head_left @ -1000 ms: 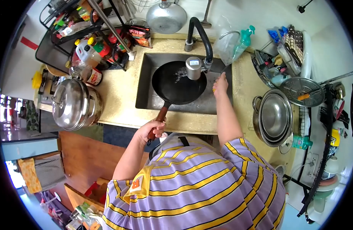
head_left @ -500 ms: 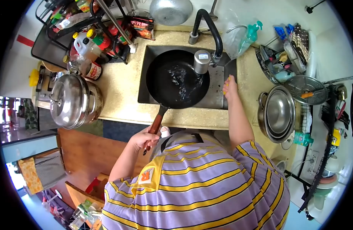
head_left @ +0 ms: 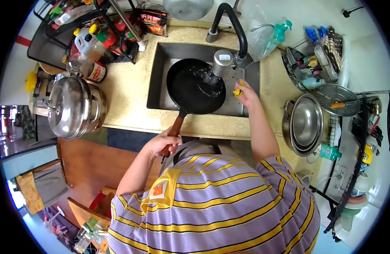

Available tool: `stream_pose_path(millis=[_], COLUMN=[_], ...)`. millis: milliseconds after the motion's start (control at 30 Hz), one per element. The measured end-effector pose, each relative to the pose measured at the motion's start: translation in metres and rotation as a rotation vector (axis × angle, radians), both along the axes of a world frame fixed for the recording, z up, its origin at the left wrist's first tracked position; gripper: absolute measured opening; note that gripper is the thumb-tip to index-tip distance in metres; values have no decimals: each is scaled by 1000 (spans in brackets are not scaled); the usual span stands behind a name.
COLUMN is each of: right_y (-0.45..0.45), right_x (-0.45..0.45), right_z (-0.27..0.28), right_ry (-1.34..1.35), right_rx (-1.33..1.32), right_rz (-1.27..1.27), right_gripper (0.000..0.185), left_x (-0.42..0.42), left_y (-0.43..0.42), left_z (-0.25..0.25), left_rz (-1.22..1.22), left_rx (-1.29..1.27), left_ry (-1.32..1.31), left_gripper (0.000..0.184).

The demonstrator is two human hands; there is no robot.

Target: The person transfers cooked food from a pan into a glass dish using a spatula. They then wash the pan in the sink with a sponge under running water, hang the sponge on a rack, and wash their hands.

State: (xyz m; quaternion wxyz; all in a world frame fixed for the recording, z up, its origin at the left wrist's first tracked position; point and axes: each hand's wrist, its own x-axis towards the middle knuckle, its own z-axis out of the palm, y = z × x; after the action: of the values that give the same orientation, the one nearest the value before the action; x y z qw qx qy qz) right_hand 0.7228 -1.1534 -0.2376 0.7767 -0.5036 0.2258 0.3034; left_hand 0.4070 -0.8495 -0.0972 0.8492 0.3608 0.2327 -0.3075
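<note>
My left hand (head_left: 164,143) is closed round the brown wooden handle (head_left: 176,125) of a black frying pan (head_left: 190,84). The pan sits over the sink (head_left: 159,99), tilted, with its handle across the front edge towards me. Water from the black tap's (head_left: 241,38) grey metal head (head_left: 222,63) splashes on the pan's right side. To the right of the pan, over the sink, my right hand (head_left: 248,96) grips a small crumpled yellow piece (head_left: 238,92), perhaps a cloth or sponge. That hand is apart from the pan.
Left of the sink stand a lidded steel steamer pot (head_left: 70,110) and a rack of bottles (head_left: 104,40). On the right are nested steel bowls (head_left: 306,122), a utensil basket (head_left: 303,70) and a strainer (head_left: 336,99). A green pump bottle (head_left: 278,36) stands behind the sink.
The pan has tilted and shifted, and appears smaller in view. My right hand has moved a little left, towards the pan, and turned with the yellow piece. My left hand keeps the handle.
</note>
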Motion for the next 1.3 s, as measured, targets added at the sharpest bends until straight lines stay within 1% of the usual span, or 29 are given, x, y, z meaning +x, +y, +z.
stream_pose_path(millis=[100,133,233,267,300,367,433,467,500,533,567,600,700,767,833,900,967,1000,1067,1133,1200,1233,1300], right_y=[28,41,58,70,69,64,61,58,58,62,64,62,67,74,96,112,119,126,140,149,146,144,141], right_x=[-2,-2,1,0,4,18,26,29,31,31,35,43,71,91,96,156,165,164,174,180,176,172,167], right_z=[-13,-15,-8,-7,-9,-12,2,11,20,26,32,27,-25,-20,15,-41,-1,32,39,45,50,53,66], right_ry=[163,167,157,93,62,-4,1,5,-41,-86,-135,-156,-655,-652,-670,-611,-366,-308,-312,-342,-397,-424,-489], right_rx=[153,134,205,-40,-77,-154,-164,-174,-227,-279,-329,-385,-579,-500,-309,-373,-103,14,173,234,197,181,153], right_rz=[-74,-52,156,74,98,139,151,155,150,146,143,175,170,234,210,356,453,471,338,275,284,287,294], right_gripper=[48,38,27,12,11,22,33,39,40,42,43,38,33,28,28,27,27,26,24,29,30,31,32], left_x=[2,2,0,-1,-2,-6,-12,-14,-13,-11,-11,-10,-6,-1,3,5,8,9,10,12,10,12,8], left_y=[-1,0,1,0,0,1,2,3,2,0,1,0,-4,-8,-11,-16,-23,-27,-35,-42,-48,-51,-53], left_z=[21,26,42,47,49,51,39,37,40,42,37,34,24,17,17,15,16,15,14,10,9,17,18], left_rz=[-6,-27,-30,-41,-45,-52,-41,-48,-53,-55,-30,1,81,99,106,102,132,134,163,222,270,253,279], left_rx=[223,351,566,665,773,985,1366,1427,1490,1513,1553,1556,1569,1579,1580,1584,1593,1598,1578,1538,1485,1478,1500], left_ry=[40,38,-25,-37,-45,-63,-145,-139,-132,-98,-126,-129,-155,-129,-94,-53,-34,-22,16,31,53,106,117], left_gripper=[45,49,53,50,50,51,52,49,46,47,48,49,50,51,52,52,52,52,53,52,52,51,51])
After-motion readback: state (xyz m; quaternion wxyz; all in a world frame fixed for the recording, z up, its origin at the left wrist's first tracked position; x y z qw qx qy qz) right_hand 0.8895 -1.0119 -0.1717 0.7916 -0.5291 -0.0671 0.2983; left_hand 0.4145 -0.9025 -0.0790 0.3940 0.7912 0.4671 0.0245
